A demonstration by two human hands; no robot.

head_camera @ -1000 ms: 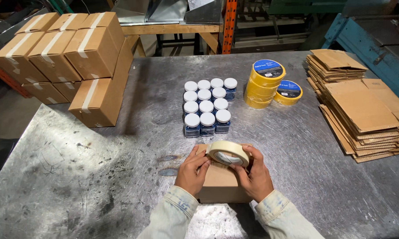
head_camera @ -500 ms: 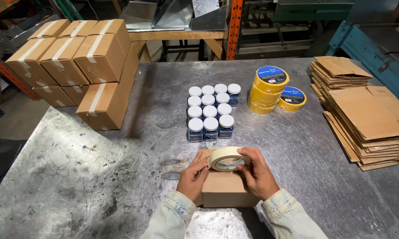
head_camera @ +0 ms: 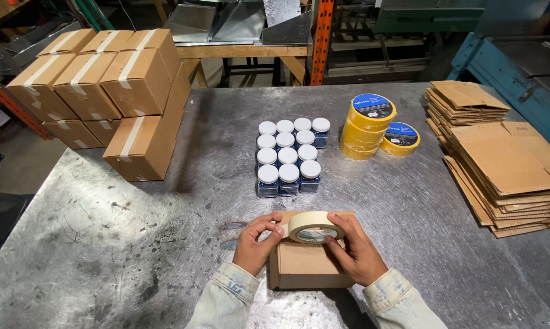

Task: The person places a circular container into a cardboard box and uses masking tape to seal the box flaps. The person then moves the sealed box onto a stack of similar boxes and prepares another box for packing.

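The single head-worn camera looks steeply down and forward from just above the person's forearms, close over the near edge of the metal table (head_camera: 134, 256), taking in shelving beyond.

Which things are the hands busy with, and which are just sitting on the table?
In use:
left hand
right hand
cream roll of masking tape
small brown cardboard box

Just sitting:
white-lidded little jars
yellow tape rolls with blue labels
flat brown cardboard sheets
taped brown boxes stacked
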